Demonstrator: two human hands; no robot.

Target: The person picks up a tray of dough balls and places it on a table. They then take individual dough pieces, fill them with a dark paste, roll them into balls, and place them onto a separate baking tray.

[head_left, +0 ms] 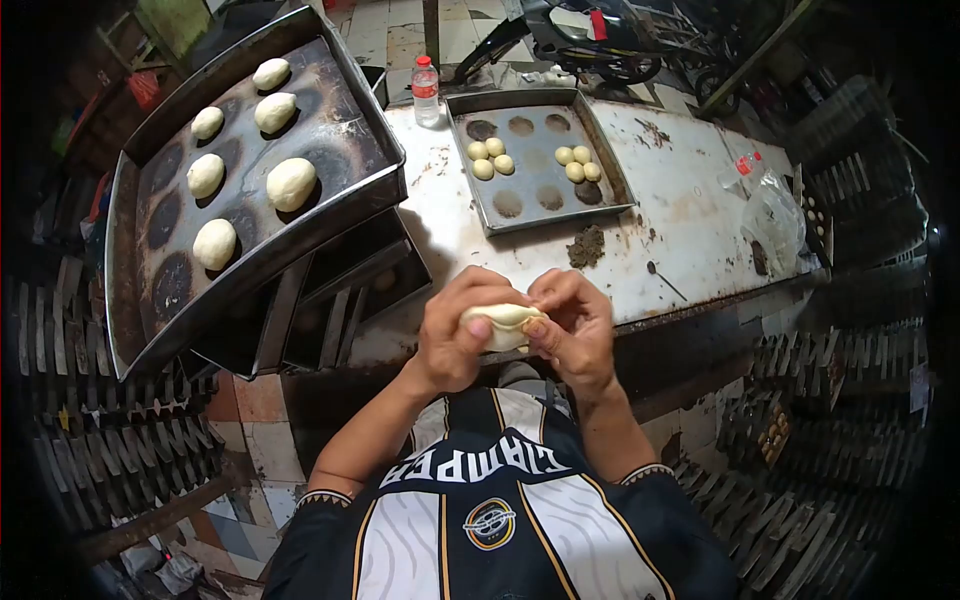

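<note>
dough piece held in both hands, seam being pinched

item: one pale dough piece (503,325), held in the air between both hands, in front of the chest and just short of the near edge of the metal table (690,225).
left hand (455,335): cups the dough from the side and beneath, fingers curled together around it.
right hand (575,325): thumb and fingertips pressed together on the top fold of the dough, pinching it.
step, as judged: sealing or shaping the piece; the fold on top looks only partly closed.
next move, as judged: calls for pinching the rest of the seam, then a free spot on a tray.
nearby: large tray (140,290) at left, tilted, bearing six shaped dough lumps (290,183); small tray (610,160) on the table with two clusters of small dough balls (490,158); a dark filling heap (587,246) on the table beside it; plastic bottle (426,90) at the far edge.
</note>
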